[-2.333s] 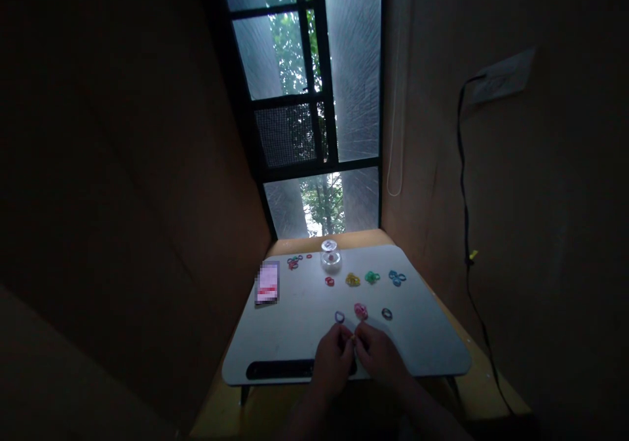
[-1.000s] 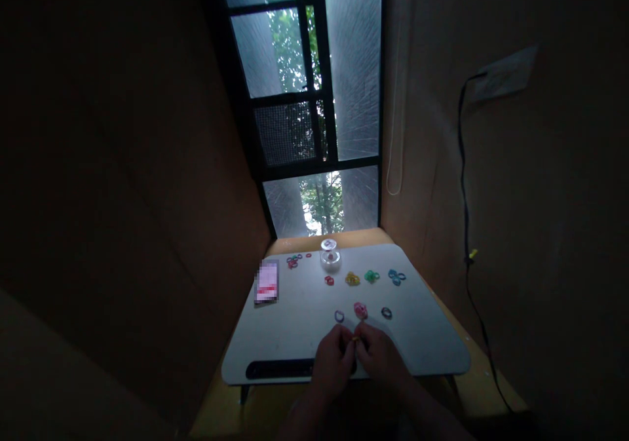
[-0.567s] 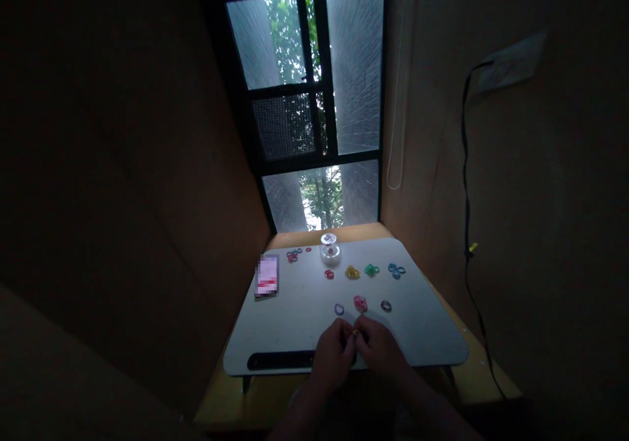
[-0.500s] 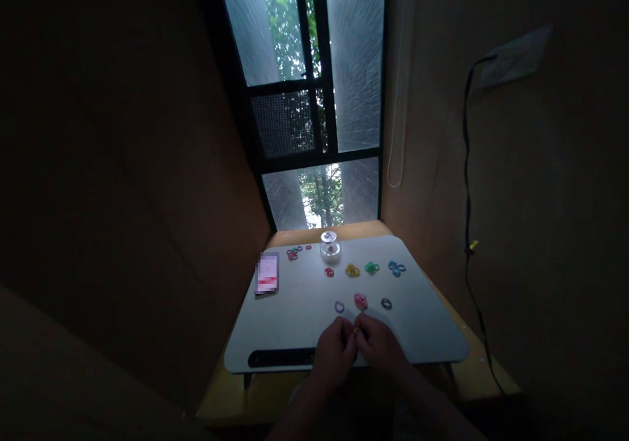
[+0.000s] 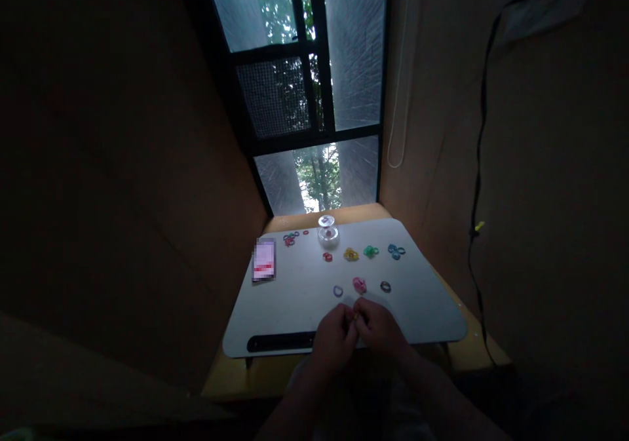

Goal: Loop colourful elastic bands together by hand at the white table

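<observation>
1. My left hand (image 5: 337, 336) and right hand (image 5: 381, 326) meet above the near edge of the white, round-cornered counter (image 5: 299, 303), fingers curled in and fingertips pinched close together.
2. Between those fingertips I hold a tiny yellow piece (image 5: 356, 316); most of it is hidden, so I cannot tell its full shape.
3. Just beyond my hands lie, from left to right, a thin pale-purple ring (image 5: 338, 291), a pink bundle of loops (image 5: 360, 285) and a dark oval ring (image 5: 385, 286).
4. Farther back runs a row of small heaps: red loops (image 5: 327, 257), yellow loops (image 5: 350, 254), green loops (image 5: 370, 251) and, at the right, blue loops (image 5: 396, 251).
5. Behind the red heap stands a clear round container (image 5: 328, 234).
6. At the far left is a mixed-colour cluster of loops (image 5: 291, 238), with a blurred pink-and-lilac flat rectangle (image 5: 264, 259) nearer me.
7. A long black slot (image 5: 281, 342) runs along the near edge, left of my hands.
</observation>
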A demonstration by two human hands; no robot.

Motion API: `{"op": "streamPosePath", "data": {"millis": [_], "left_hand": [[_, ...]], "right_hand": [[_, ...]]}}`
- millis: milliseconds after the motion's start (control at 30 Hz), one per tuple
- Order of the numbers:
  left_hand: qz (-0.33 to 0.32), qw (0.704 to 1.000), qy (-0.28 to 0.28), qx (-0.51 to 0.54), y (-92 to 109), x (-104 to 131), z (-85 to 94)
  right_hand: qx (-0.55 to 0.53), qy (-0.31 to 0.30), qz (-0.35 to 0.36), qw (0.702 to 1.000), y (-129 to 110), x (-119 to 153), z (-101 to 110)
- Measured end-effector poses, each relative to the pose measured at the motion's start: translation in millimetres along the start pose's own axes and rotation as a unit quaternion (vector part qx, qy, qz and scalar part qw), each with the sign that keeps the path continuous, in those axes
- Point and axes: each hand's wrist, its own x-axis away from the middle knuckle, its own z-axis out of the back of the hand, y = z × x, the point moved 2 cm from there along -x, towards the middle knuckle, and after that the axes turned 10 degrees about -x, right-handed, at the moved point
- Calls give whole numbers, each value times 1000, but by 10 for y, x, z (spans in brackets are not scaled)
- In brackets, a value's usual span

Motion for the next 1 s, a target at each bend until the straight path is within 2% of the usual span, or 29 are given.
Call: {"op": "streamPosePath", "data": {"millis": [433, 1000], "left_hand": [[5, 1000, -10, 6, 5, -36, 25], [6, 1000, -3, 14, 9, 0, 22]], "right_hand": [[-7, -17, -12, 1000, 14, -33, 0], [3, -8, -11, 1000, -12, 0, -8]]}}
